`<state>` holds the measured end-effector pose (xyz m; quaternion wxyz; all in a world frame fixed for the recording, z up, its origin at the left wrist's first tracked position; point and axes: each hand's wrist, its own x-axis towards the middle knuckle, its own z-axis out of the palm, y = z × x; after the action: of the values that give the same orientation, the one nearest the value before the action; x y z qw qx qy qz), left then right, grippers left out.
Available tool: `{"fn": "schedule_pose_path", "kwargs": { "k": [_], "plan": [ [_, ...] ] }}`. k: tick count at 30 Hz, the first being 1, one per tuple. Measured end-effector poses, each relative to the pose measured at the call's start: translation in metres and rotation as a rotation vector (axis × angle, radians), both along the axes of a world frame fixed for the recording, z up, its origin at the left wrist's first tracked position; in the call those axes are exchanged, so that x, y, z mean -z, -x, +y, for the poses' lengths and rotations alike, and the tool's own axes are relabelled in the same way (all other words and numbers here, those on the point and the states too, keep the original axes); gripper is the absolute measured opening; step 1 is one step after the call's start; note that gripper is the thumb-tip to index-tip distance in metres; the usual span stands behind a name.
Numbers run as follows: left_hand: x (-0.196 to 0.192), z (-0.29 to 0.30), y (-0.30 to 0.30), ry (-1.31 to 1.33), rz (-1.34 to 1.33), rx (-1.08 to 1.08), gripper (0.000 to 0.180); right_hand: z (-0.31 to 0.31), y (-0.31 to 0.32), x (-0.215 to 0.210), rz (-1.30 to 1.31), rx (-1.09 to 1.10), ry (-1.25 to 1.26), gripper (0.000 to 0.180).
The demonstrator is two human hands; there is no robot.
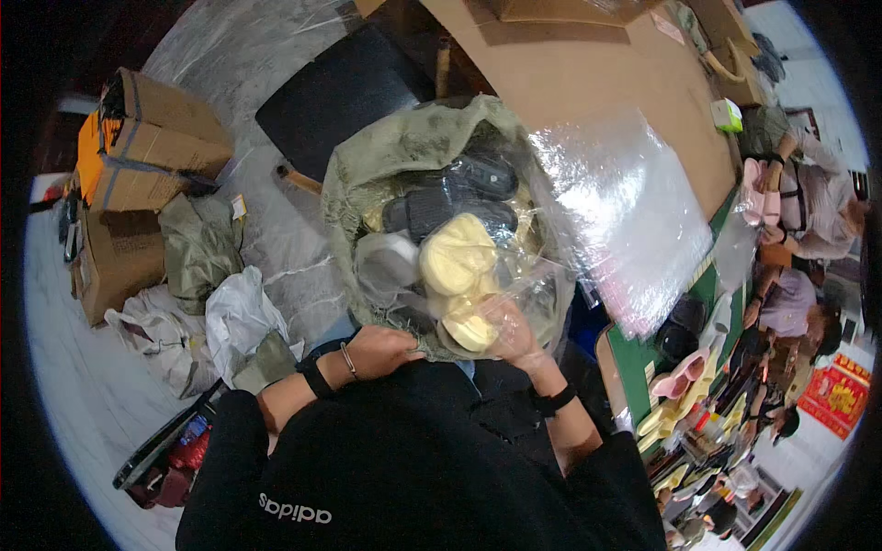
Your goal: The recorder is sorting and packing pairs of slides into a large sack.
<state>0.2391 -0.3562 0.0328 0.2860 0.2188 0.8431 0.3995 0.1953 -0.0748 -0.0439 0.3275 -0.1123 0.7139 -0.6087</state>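
Right hand is closed on a clear plastic bag holding pale yellow slippers, at the 5 o'clock edge of the open olive sack. Left hand grips the sack's rim at 7 o'clock. Black slippers lie inside the sack toward 12. Clear plastic sheet at 3 o'clock, cardboard boxes at 9.

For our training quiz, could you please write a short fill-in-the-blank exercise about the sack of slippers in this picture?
1. The right hand holds a pair of slippers coloured pale ____.
2. The sack of slippers is ____ in colour.
3. Left of the sack, cardboard boxes sit on the ____.
4. The left hand grips the sack's ____.

Missing words: yellow; green; floor; rim
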Motion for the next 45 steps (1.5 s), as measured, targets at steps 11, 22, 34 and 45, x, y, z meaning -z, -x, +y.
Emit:
{"fn": "schedule_pose_path", "kwargs": {
  "k": [11,22,34,45],
  "plan": [
    [0.021,0.043,0.017,-0.043,0.097,0.011,0.023,-0.015,0.155,0.054,-0.001,0.283,-0.547,0.067],
    [0.024,0.056,0.037,0.025,0.038,0.067,0.024,0.011,0.113,0.069,-0.034,-0.093,-0.569,0.059],
    [0.072,0.085,0.09,0.224,0.013,0.179,0.037,0.054,0.043,0.066,-0.149,0.555,-0.137,0.058],
    [0.078,0.171,0.118,0.487,0.263,0.647,0.048,0.103,-0.051,0.022,-0.506,-0.161,-1.244,0.028]
  ]
}}
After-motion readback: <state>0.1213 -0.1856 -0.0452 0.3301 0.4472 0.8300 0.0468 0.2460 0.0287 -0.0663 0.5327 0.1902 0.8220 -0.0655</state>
